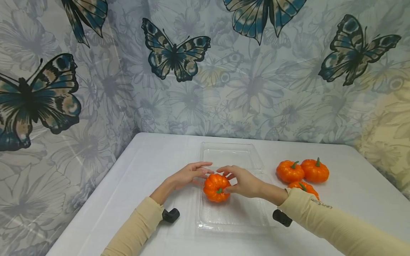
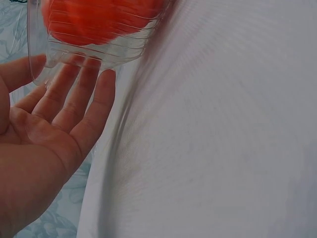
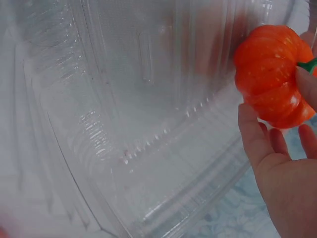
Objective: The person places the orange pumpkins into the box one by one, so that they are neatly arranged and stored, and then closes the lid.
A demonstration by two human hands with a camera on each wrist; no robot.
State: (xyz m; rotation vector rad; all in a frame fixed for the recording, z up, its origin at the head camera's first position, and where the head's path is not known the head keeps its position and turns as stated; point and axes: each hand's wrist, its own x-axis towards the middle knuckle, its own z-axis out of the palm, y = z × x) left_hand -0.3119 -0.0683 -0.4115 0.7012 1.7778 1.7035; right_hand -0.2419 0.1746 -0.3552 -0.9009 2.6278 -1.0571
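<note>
A small orange toy pumpkin point(image 1: 216, 187) with a green stem sits at the left side of a clear plastic clamshell container point(image 1: 235, 217). My right hand point(image 1: 245, 183) holds this pumpkin, thumb by the stem and index fingertip at its side, as the right wrist view shows on the pumpkin point(image 3: 270, 74). At the container's left edge is my left hand point(image 1: 185, 175), its fingers fairly straight and pointing toward the pumpkin. In the left wrist view, the left hand's fingertips point(image 2: 106, 82) are right at the ribbed clear wall, below the pumpkin point(image 2: 99, 20), with the thumb by the rim.
The container's lid point(image 1: 230, 156) lies folded back toward the wall. To the right stand more orange pumpkins: one pumpkin point(image 1: 289, 171), a second pumpkin point(image 1: 315, 170) and a third pumpkin point(image 1: 304, 187), partly behind the right sleeve. A white cloth covers the table point(image 1: 160, 153).
</note>
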